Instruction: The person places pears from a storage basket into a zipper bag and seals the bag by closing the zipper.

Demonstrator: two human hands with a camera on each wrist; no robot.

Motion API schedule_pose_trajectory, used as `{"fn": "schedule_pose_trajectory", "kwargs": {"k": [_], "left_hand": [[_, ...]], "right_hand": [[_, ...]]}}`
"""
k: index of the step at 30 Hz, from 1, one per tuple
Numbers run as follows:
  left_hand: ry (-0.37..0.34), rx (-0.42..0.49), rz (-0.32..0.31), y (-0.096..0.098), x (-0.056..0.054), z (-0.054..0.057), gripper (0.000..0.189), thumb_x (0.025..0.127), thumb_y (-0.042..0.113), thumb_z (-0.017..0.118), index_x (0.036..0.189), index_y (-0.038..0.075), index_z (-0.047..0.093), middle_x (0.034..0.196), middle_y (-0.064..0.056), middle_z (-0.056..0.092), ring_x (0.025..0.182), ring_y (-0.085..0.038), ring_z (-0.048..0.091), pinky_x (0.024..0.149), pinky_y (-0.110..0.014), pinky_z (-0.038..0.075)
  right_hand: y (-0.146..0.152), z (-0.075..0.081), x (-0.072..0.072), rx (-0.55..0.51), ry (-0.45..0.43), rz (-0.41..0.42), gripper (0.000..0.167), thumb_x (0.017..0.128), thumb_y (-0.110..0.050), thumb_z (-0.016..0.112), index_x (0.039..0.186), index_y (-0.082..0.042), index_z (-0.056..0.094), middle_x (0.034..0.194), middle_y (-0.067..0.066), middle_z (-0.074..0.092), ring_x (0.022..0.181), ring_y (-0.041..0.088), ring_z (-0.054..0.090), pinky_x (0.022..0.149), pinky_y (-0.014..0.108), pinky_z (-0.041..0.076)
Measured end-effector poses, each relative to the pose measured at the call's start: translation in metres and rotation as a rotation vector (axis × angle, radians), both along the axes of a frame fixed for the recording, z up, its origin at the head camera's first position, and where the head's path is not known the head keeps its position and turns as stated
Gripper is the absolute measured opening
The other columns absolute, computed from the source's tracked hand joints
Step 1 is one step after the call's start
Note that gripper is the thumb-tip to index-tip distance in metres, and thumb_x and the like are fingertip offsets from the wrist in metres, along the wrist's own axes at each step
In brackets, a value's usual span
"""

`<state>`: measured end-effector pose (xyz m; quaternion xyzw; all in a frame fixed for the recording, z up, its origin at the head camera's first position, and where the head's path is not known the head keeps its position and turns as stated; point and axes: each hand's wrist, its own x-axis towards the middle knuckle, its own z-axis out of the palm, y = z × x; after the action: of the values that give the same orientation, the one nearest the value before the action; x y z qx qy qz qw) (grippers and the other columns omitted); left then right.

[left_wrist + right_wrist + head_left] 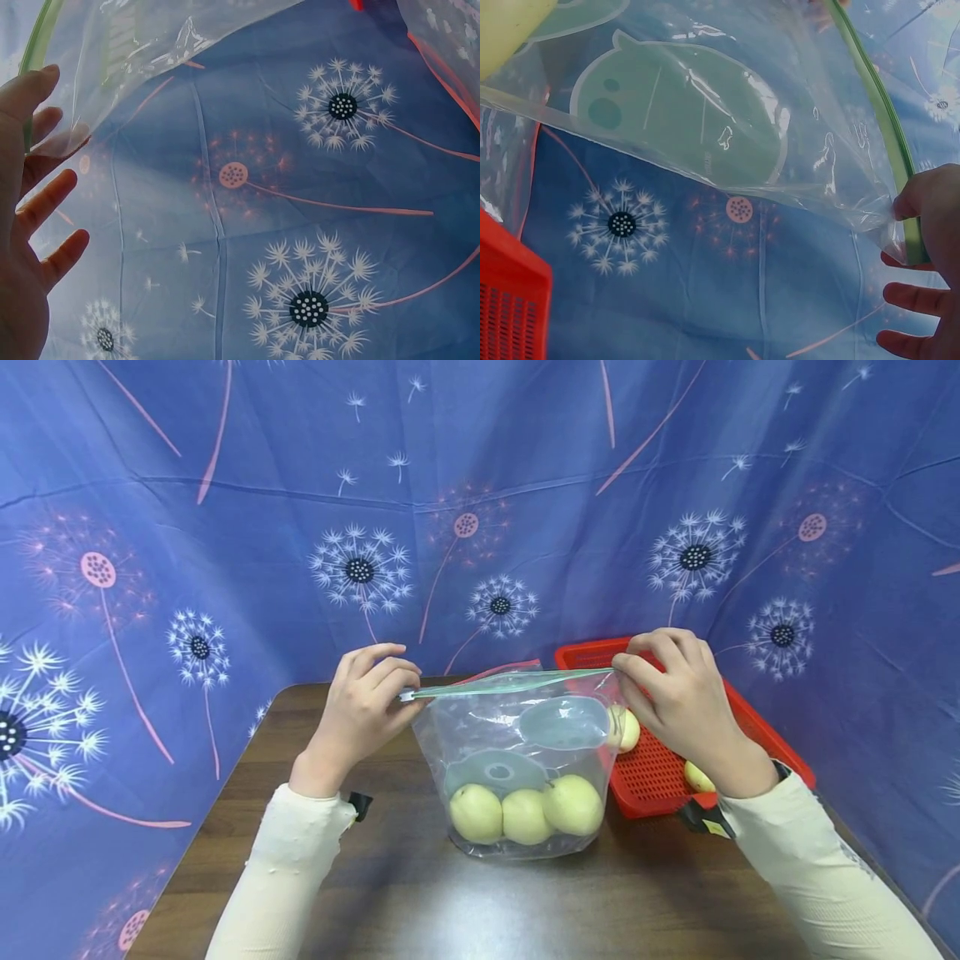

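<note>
A clear zip bag [480, 727] with a green zip strip [517, 683] stands upright on the table, three yellow-green pears [527, 817] lying at its bottom. My left hand [367, 697] pinches the top left corner, by the white slider [407, 697]. At the opposite top corner, my right hand [671, 685] pinches the strip's end between thumb and forefinger. Pale green printed shapes [682, 112] show on the bag in the right wrist view. In the left wrist view, the other fingers [64, 259] of the left hand are spread off the plastic.
A red perforated basket [637, 806] sits at the right, partly behind the bag and right arm, with pears [628, 732] in it. Another bag with a red strip [517, 667] is behind the green-strip bag. A blue dandelion-print cloth [480, 460] hangs behind the wooden table [337, 893].
</note>
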<state>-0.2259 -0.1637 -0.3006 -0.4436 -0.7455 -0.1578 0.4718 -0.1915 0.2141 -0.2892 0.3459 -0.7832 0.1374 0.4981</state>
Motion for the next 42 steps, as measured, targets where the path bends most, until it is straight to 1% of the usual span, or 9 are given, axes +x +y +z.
{"fn": "schedule_pose_trajectory", "kwargs": {"k": [7,13,18,22,26,31,34,37,42], "left_hand": [[-0.02,0.023,0.001,-0.007,0.003,-0.005,0.01,0.08,0.007,0.069,0.09,0.006,0.068,0.091,-0.006,0.069,0.109,-0.035,0.06,0.085,-0.052,0.044],[0.006,0.043,-0.035,-0.008,0.002,-0.007,0.01,0.082,0.003,0.07,0.092,0.006,0.072,0.091,-0.007,0.069,0.109,-0.036,0.06,0.086,-0.053,0.044],[-0.003,0.074,-0.045,-0.008,0.002,-0.009,0.013,0.081,-0.001,0.073,0.091,0.006,0.072,0.09,-0.006,0.069,0.109,-0.035,0.061,0.087,-0.051,0.044],[0.009,0.08,-0.064,-0.006,0.003,-0.009,0.008,0.084,0.002,0.07,0.091,0.005,0.072,0.09,-0.006,0.07,0.108,-0.034,0.061,0.087,-0.049,0.044],[0.009,0.097,-0.087,-0.005,0.004,-0.008,0.008,0.085,0.001,0.068,0.091,0.005,0.071,0.09,-0.006,0.07,0.107,-0.034,0.062,0.086,-0.048,0.044],[0.003,0.111,-0.123,-0.002,0.006,-0.008,0.014,0.081,-0.004,0.069,0.092,0.003,0.071,0.09,-0.007,0.07,0.107,-0.035,0.062,0.085,-0.049,0.044],[-0.009,0.125,-0.139,0.001,0.007,-0.009,0.015,0.08,-0.004,0.069,0.093,0.003,0.071,0.09,-0.007,0.07,0.107,-0.035,0.062,0.085,-0.049,0.044],[-0.023,0.145,-0.153,0.004,0.008,-0.009,0.015,0.08,-0.005,0.069,0.093,0.003,0.071,0.09,-0.006,0.071,0.107,-0.034,0.062,0.086,-0.048,0.044],[0.015,0.144,-0.171,0.011,0.011,-0.009,0.007,0.086,0.0,0.067,0.092,0.003,0.071,0.088,-0.006,0.071,0.105,-0.034,0.063,0.083,-0.046,0.045]], "right_hand": [[0.003,-0.002,0.0,0.007,0.001,-0.011,0.038,0.104,-0.028,0.043,0.092,-0.005,0.07,0.098,0.02,0.061,0.091,0.047,0.052,0.064,0.058,0.038],[0.007,-0.003,0.0,0.011,-0.014,-0.02,0.035,0.101,-0.026,0.046,0.093,-0.003,0.071,0.099,0.021,0.061,0.091,0.048,0.052,0.066,0.058,0.038],[0.007,-0.004,0.0,0.013,-0.042,-0.026,0.032,0.099,-0.025,0.048,0.093,-0.003,0.07,0.099,0.021,0.061,0.092,0.047,0.051,0.067,0.058,0.039],[0.006,-0.002,0.001,0.006,-0.062,-0.033,0.027,0.095,-0.023,0.05,0.093,-0.002,0.067,0.1,0.021,0.06,0.093,0.045,0.05,0.069,0.057,0.037],[0.001,-0.001,-0.001,-0.021,-0.029,-0.042,0.026,0.087,-0.023,0.052,0.093,-0.001,0.066,0.101,0.021,0.06,0.093,0.046,0.049,0.073,0.061,0.036],[-0.008,0.0,-0.004,-0.02,0.013,-0.053,0.03,0.085,-0.026,0.05,0.095,-0.002,0.066,0.1,0.02,0.059,0.094,0.045,0.049,0.079,0.063,0.034],[-0.018,0.001,-0.006,-0.009,0.038,-0.042,0.029,0.086,-0.026,0.05,0.094,-0.003,0.066,0.098,0.019,0.06,0.095,0.045,0.05,0.08,0.063,0.034],[-0.03,0.001,-0.007,0.011,0.069,-0.01,0.026,0.085,-0.024,0.052,0.092,-0.003,0.065,0.097,0.019,0.06,0.094,0.044,0.052,0.08,0.061,0.036],[-0.055,-0.001,-0.009,0.051,0.094,0.074,0.021,0.083,-0.019,0.054,0.092,-0.004,0.066,0.097,0.018,0.061,0.092,0.043,0.054,0.078,0.059,0.039]]}}
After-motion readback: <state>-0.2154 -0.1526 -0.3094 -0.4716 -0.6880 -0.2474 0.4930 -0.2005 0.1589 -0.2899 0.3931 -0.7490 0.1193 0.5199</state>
